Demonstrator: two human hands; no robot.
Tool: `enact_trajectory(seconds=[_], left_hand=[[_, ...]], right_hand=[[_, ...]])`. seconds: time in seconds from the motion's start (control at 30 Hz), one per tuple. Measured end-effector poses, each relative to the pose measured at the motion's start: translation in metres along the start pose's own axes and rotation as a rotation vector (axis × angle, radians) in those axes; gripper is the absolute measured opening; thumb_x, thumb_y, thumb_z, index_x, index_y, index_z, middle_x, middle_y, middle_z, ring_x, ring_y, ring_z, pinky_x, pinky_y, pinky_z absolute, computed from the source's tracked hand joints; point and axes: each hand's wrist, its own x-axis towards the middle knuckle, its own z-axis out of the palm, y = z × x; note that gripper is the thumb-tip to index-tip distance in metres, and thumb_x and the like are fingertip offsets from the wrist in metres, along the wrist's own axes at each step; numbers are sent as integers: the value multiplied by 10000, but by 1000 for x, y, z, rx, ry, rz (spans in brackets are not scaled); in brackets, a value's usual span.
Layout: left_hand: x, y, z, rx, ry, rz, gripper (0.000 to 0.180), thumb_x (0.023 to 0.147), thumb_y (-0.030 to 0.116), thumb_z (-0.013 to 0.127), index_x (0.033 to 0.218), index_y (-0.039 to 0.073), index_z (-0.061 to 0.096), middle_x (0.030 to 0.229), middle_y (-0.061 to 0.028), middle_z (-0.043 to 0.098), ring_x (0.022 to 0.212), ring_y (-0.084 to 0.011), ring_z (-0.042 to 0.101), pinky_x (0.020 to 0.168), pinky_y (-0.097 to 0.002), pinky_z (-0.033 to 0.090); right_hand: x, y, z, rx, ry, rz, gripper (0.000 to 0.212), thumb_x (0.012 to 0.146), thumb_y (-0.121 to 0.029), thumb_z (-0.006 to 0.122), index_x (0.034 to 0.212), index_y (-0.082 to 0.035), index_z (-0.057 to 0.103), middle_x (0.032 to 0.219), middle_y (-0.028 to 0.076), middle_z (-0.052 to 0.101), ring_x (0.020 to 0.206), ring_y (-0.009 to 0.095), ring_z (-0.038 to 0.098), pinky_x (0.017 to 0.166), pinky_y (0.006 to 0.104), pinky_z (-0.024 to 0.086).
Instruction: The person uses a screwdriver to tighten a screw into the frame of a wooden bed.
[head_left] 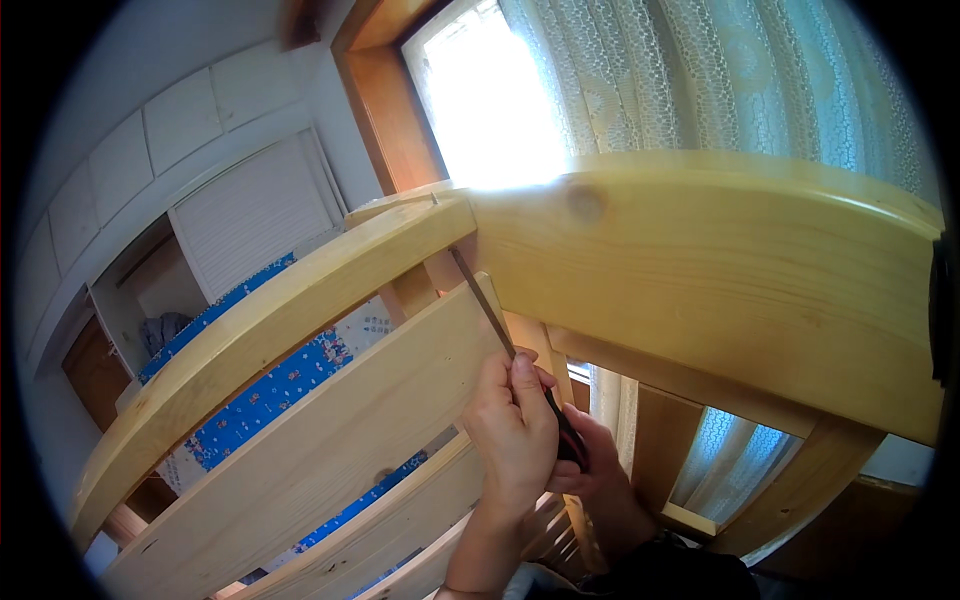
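A screwdriver (484,306) with a long metal shaft and a black and red handle slants up through the middle of the view. Its tip meets the underside of a curved wooden rail (270,310), close to the corner with a wide wooden board (720,270). My left hand (512,425) is closed round the shaft and the upper part of the handle. Lower down and partly behind it, my right hand (597,455) grips the handle's end. A small pointed metal piece (434,198) sticks up from the rail's top near the corner.
Wooden slats (310,450) run below the rail at left, with blue patterned fabric (270,400) behind them. A bright window (490,100) and lace curtains (700,80) stand beyond the board. White cabinets (180,120) line the far left wall. A lower wooden frame (800,500) lies at right.
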Motion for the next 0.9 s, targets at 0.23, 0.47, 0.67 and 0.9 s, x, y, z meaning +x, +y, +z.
enact_trajectory(seconds=[0.23,0.47,0.67,0.9], left_hand=[[-1,6,1,51,-34,-50,209,939,134,470,967,-49,566,674,-69,599,635,-94,567,556,-225,442],[-2,-1,3,69,-14,-14,211,941,126,455,990,-46,566,676,-68,599,620,-96,563,545,-227,436],[1,4,5,170,5,8,196,943,124,439,925,-22,568,632,-69,586,570,-103,553,515,-244,425],[9,-5,12,179,39,58,227,945,129,432,797,-13,530,602,-70,576,550,-113,555,494,-248,408]], right_hand=[[-2,-11,27,-888,220,-400,435,936,-400,430,860,10,551,534,48,469,343,94,364,322,203,251],[10,12,26,-1099,581,-650,167,871,-116,542,819,39,576,564,-10,480,524,40,427,462,211,337],[13,15,21,-1325,639,-805,154,853,-124,570,857,30,588,567,6,478,518,50,424,461,220,338],[4,-10,-2,36,-22,-48,329,931,-301,450,959,10,551,563,62,506,379,112,417,355,214,309]])
